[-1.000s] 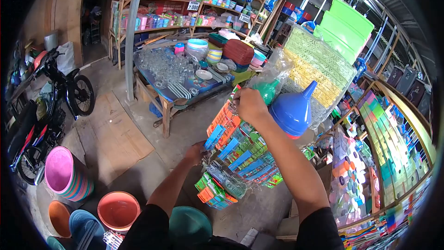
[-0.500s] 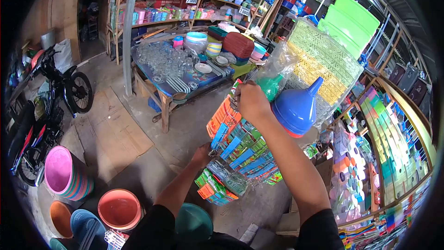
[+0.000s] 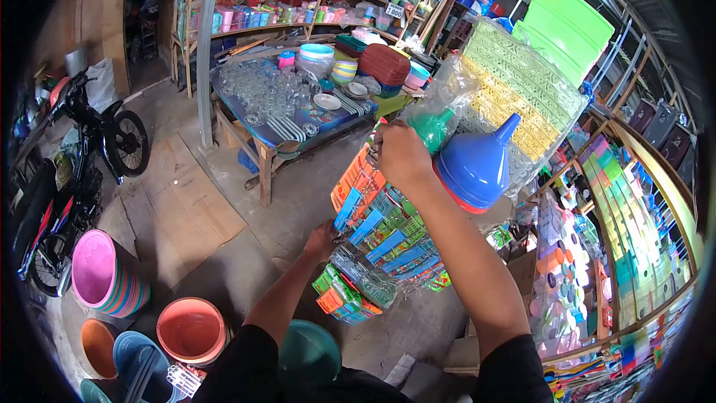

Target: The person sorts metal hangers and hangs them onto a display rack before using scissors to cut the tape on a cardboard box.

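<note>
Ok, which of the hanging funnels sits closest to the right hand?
The green funnel, inside the clear plastic bag, just beside the right hand. The bigger blue funnel hangs farther right, stacked over a red one.

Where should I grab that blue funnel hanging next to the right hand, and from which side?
Probably the blue funnel's narrow spout, which points up and right with open air around it; come from the upper right. Its wide cone faces down-left, nested over others in plastic wrap and close against the right hand, which grips the top of the hanging bundle of packets. The left hand steadies that bundle lower down.
</note>
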Available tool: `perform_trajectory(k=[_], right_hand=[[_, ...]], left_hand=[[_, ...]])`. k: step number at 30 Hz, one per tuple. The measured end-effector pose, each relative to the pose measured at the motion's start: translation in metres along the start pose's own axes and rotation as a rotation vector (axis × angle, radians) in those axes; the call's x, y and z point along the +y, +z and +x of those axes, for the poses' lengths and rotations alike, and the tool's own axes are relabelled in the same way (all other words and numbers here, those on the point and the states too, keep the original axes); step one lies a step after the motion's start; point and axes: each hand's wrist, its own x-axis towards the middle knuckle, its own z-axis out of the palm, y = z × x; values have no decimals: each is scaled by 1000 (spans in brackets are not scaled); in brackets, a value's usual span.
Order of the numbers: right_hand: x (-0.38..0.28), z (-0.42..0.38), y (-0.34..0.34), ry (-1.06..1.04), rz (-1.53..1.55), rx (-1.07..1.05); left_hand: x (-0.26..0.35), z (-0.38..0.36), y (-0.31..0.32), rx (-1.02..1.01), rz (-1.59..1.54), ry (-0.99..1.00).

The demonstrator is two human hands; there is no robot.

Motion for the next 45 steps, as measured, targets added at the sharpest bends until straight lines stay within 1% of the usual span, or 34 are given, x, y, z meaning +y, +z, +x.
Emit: perform_trajectory(k=[2, 4, 5, 7, 8, 10, 11, 12, 13, 15, 16, 17, 19, 21, 23, 25, 26, 27, 29, 30, 31, 33, 35, 37, 39, 41, 43, 45], right_hand=[[-1, -3, 1, 6, -2, 3], [-4, -7, 0, -15, -36, 13], [-7, -8, 1, -15, -30, 20], [-19, -16, 2, -7, -203, 29], [-23, -20, 3, -6, -194, 33], [-33, -32, 6, -89, -165, 136], [-37, -41, 10, -87, -155, 136], [-41, -54, 17, -199, -89, 242], [-46, -70, 25, -309, -24, 349], [-64, -114, 47, -335, 124, 368], [-70, -140, 61, -312, 269, 259], [-76, -168, 77, -283, 410, 151], [-92, -228, 112, -70, 578, -43], [-97, -286, 154, 80, 759, -209], [-99, -341, 187, 188, 932, -408], [-108, -392, 213, 180, 836, -416], [-113, -409, 221, 172, 839, -419], [-117, -427, 227, 148, 861, -457], [-123, -447, 231, 116, 890, -517], [-128, -453, 232, 82, 872, -603], [-133, -458, 234, 35, 852, -692], [-141, -459, 240, -75, 898, -790], [-140, -464, 246, -196, 928, -928], [-142, -467, 257, -332, 896, -981], [-144, -468, 268, -438, 903, -985], [-150, -462, 272, -548, 925, -997], [-155, -473, 297, -567, 953, -1037], [-168, -476, 305, -616, 971, -1085]], left_hand=[[7, -5, -3, 28, 43, 31], [19, -11, -10, -39, 79, -66], [21, -14, -11, -36, 88, -64], [30, -27, -13, -26, 110, -56], [33, -34, -15, -65, 132, -113], [27, -46, -10, -23, 124, -108], [23, -52, -8, 16, 107, -99], [35, -63, -11, 22, 95, -155], [33, -73, -11, 16, 103, -158], [27, -104, -7, 97, 90, 65], [29, -118, -6, 123, 72, 150], [30, -137, -5, 104, 73, 152], [34, -180, -4, -26, 265, 182], [35, -232, 2, 30, -162, -23], [37, -280, -1, 24, -159, 41], [16, -330, 6, -81, -87, -136], [5, -352, 12, -93, -184, -279], [-3, -373, 17, -106, -284, -427], [-10, -411, 19, -76, -227, -454], [-12, -426, 18, -45, -167, -471], [-17, -439, 17, -17, -172, -495], [-28, -465, 18, 79, -72, -481], [-31, -478, 19, 121, 245, -432], [-11, -484, 17, 366, 116, -479], [9, -494, 19, 536, -41, -661], [1, -521, 38, 732, -243, -741], [35, -542, 37, 823, -168, -746], [38, -576, 51, 941, -122, -802]])
